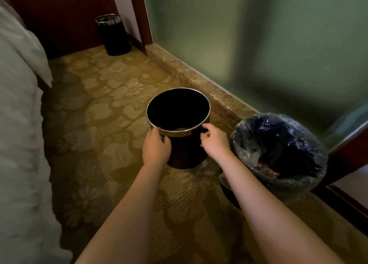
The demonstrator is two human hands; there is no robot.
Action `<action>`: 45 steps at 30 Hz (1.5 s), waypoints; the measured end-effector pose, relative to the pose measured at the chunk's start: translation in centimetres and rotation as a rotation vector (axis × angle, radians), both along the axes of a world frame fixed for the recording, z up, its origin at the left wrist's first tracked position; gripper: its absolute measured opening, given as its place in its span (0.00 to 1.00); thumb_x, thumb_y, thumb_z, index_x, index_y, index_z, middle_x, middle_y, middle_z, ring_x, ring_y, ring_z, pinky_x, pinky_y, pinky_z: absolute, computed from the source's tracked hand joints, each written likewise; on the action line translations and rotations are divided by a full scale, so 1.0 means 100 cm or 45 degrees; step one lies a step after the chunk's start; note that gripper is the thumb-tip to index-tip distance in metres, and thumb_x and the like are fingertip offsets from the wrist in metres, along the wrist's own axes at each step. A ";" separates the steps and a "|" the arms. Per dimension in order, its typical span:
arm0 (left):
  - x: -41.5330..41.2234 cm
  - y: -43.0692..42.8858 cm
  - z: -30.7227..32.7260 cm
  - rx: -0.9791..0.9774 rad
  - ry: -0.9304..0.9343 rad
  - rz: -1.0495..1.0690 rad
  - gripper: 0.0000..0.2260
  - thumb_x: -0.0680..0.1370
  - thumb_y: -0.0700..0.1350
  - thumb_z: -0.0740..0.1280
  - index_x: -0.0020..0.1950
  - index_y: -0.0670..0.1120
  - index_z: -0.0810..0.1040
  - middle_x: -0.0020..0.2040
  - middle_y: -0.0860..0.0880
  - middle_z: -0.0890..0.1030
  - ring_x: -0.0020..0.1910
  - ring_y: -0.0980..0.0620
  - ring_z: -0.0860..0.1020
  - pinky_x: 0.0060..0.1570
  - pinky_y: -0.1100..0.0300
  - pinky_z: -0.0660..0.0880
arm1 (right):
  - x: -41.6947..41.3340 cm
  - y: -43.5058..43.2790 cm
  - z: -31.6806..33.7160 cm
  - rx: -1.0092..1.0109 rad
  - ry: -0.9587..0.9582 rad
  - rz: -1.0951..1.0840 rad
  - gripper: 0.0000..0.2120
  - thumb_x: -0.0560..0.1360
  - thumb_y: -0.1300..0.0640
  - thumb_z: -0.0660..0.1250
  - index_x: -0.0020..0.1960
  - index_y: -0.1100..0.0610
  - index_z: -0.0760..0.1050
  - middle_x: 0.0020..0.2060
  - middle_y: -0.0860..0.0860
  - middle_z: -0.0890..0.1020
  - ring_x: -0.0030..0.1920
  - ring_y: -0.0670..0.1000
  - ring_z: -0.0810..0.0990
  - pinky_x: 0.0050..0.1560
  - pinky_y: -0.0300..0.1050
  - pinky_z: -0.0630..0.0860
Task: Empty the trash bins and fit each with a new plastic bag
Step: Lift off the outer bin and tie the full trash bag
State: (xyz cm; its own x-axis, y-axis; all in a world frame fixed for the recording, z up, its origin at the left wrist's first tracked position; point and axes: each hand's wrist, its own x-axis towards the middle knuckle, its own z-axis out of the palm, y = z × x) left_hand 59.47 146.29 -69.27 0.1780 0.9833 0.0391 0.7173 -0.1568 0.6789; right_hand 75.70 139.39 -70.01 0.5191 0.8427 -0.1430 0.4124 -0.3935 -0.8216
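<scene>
A black round bin (pixel 185 156) with a chrome rim stands upright on the carpet in the middle; its inside is dark and I see no bag in it. My left hand (pixel 157 147) holds its near-left rim, thumb on the chrome band and fingers curled against the wall. My right hand (pixel 214 143) holds the near-right rim with curled fingers. Just to the right stands a second bin (pixel 278 150), lined with a clear plastic bag and holding dark trash and a colourful wrapper. A third black bin (pixel 113 36) stands far back by the wall.
A bed with white linen (pixel 18 124) runs along the left edge. A stone sill (pixel 199 80) under a frosted glass wall (pixel 258 44) borders the right. Patterned carpet (pixel 99 114) lies between them. A dark wooden door frame (pixel 348 160) is at the right.
</scene>
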 end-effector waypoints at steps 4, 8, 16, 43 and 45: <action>0.014 -0.012 0.021 0.127 0.010 -0.105 0.14 0.79 0.43 0.62 0.65 0.45 0.73 0.56 0.48 0.76 0.49 0.52 0.74 0.45 0.59 0.71 | 0.012 -0.017 0.024 0.195 -0.085 -0.025 0.11 0.79 0.57 0.61 0.59 0.48 0.76 0.43 0.48 0.82 0.43 0.51 0.83 0.50 0.53 0.80; 0.043 -0.033 0.034 0.171 -0.014 -0.323 0.12 0.79 0.43 0.63 0.61 0.45 0.76 0.56 0.49 0.77 0.53 0.51 0.76 0.52 0.59 0.73 | 0.030 -0.053 0.041 0.202 -0.346 -0.083 0.15 0.79 0.58 0.60 0.65 0.48 0.72 0.44 0.46 0.82 0.47 0.51 0.81 0.49 0.52 0.79; 0.130 -0.071 0.042 0.467 0.043 -0.832 0.08 0.76 0.41 0.65 0.51 0.40 0.80 0.50 0.42 0.79 0.52 0.43 0.77 0.53 0.52 0.73 | 0.089 -0.133 0.052 0.145 -0.712 0.013 0.11 0.83 0.51 0.55 0.62 0.50 0.70 0.41 0.47 0.81 0.37 0.49 0.79 0.38 0.50 0.76; 0.143 -0.083 0.036 0.553 0.087 -0.953 0.11 0.77 0.48 0.65 0.39 0.44 0.79 0.43 0.47 0.79 0.47 0.45 0.75 0.51 0.46 0.74 | 0.112 -0.218 0.042 0.371 -1.334 0.284 0.23 0.73 0.38 0.63 0.54 0.57 0.74 0.49 0.51 0.77 0.49 0.51 0.74 0.50 0.46 0.72; 0.146 -0.086 0.041 0.540 0.117 -0.896 0.11 0.77 0.47 0.66 0.40 0.42 0.79 0.46 0.45 0.78 0.50 0.43 0.73 0.52 0.48 0.72 | 0.101 -0.217 0.032 0.104 -1.279 0.475 0.30 0.71 0.34 0.65 0.63 0.55 0.72 0.56 0.50 0.76 0.55 0.52 0.75 0.57 0.50 0.72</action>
